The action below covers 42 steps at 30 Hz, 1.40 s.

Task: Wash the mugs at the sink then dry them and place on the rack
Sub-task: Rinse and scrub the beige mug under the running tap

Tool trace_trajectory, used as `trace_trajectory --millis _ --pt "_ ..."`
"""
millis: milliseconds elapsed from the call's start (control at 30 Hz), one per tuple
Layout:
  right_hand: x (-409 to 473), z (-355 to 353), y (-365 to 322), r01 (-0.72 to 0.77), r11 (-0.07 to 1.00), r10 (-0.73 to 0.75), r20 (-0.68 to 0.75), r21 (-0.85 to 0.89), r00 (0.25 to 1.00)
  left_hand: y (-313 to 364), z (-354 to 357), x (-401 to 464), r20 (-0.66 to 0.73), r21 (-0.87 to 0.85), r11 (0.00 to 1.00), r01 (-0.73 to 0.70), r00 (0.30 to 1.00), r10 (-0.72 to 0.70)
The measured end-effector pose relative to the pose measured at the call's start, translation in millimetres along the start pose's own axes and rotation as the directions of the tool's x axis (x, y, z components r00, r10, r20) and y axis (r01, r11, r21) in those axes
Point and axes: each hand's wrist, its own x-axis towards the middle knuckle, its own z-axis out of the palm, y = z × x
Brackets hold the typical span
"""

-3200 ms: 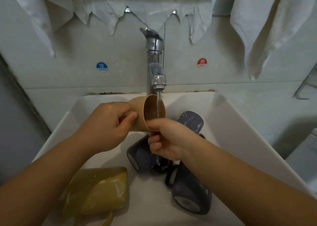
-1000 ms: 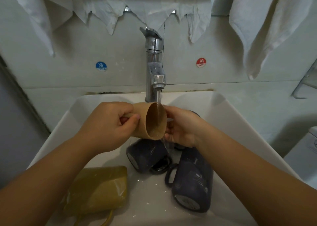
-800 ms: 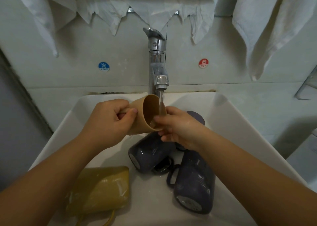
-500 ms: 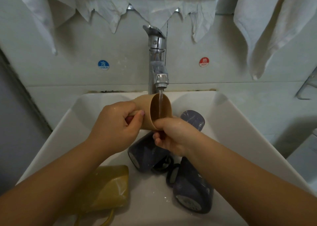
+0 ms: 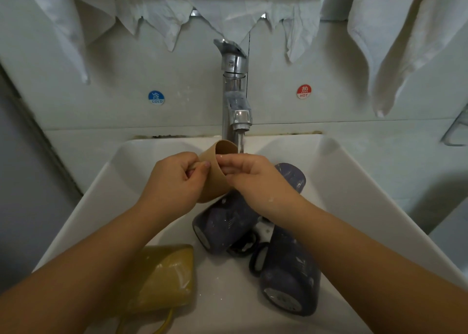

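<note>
Gripped in left hand (image 5: 174, 181), fingers curled round the handle: tan mug (image 5: 215, 179), under the running tap (image 5: 236, 90). Pinched at the rim by right hand (image 5: 250, 179), above three dark mugs (image 5: 225, 222) in the sink (image 5: 354, 181).

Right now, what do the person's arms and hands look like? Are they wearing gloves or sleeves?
No gloves and no sleeves show: both forearms are bare all the way to the picture's edge. The left hand and the right hand wear no rings, watch or bracelets that I can see. The right hand looks wet and shiny, with small white flecks near its wrist. The nails are short and plain.
</note>
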Motion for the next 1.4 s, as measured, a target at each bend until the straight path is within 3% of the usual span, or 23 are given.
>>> trace_trajectory --millis 267,467,633,767,867,1067,1300,1400 --pt "1.5 -9.2 13.0 0.06 0.929 -0.067 -0.006 -0.365 0.998 8.1 0.4 -3.5 0.048 0.084 0.994 -0.064 0.997 0.06" --pt "6.2 -0.7 15.7 0.123 0.903 -0.192 -0.13 -0.412 0.973 13.2 7.6 -0.7 0.059 0.062 0.996 -0.067 0.996 0.063" --pt "5.6 -13.7 20.3 0.132 0.927 -0.148 -0.018 -0.35 0.989 14.7 13.6 2.1 0.066 0.072 0.994 -0.081 0.995 0.076" --pt "9.2 -14.5 19.0 0.086 0.943 -0.135 -0.134 -0.321 0.982 19.9 17.6 2.9 0.064 0.093 0.987 -0.128 0.99 0.122" --pt "11.2 -12.4 18.8 0.046 0.984 -0.086 -0.228 -0.172 0.97 23.2 20.9 0.9 0.095 0.124 0.977 -0.173 0.982 0.162" --pt "11.6 -11.6 27.4 -0.003 0.983 -0.016 -0.102 -0.184 0.995 19.0 17.5 2.9 0.179 0.215 0.964 -0.158 0.977 0.12" --pt "22.3 -6.7 26.3 -0.096 0.99 0.058 -0.315 -0.105 0.947 20.6 14.1 -1.2 0.288 0.24 0.949 -0.207 0.948 0.134" --pt "20.7 -5.9 26.8 -0.086 0.993 0.065 -0.232 -0.084 0.97 19.5 13.8 -1.8 0.267 0.252 0.943 -0.215 0.953 0.145"
